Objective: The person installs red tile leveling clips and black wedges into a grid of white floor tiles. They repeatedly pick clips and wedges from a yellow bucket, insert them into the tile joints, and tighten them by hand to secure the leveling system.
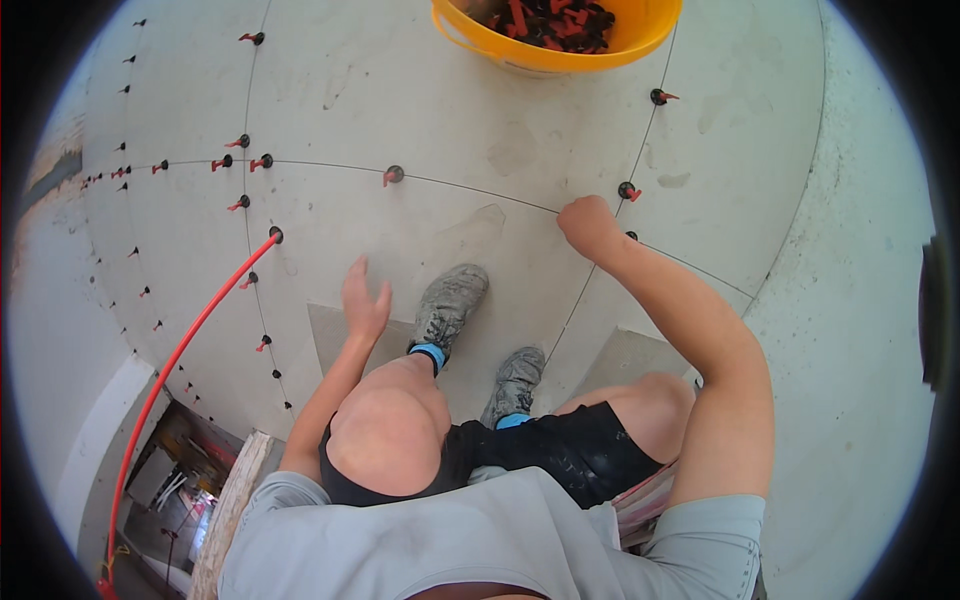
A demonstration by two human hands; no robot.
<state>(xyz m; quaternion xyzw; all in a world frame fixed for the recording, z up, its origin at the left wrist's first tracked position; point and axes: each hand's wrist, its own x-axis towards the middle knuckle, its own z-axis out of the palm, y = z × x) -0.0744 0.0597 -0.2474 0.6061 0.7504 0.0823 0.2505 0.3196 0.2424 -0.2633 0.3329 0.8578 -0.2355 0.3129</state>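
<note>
Red-handled, black-based levelling clips (396, 174) are dotting floor tiles (350, 110) along edges; the right hand (590, 227) is curling, grip unclear; the left hand (367, 305) is holding thumb apart.

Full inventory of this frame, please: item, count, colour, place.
bucket: one, yellow, top edge
loose pieces: many, red and black, inside bucket
joint clips: over twenty, black bases, mostly red handles, along floor joints; far ones too small to count
floor tiles: several, pale grey, across centre
panels: two, darker grey, near the legs
hose or rod: one, red, left side
plank: one, worn pale wood, lower left
clutter: mixed, lower left, unclear
shoes: two, grey, centre
socks: two, blue
shorts: one, black
shirt: one, grey, bottom
left hand: one, bare, open, left of shoes
right hand: one, bare, curled, right of centre; contents hidden
</note>
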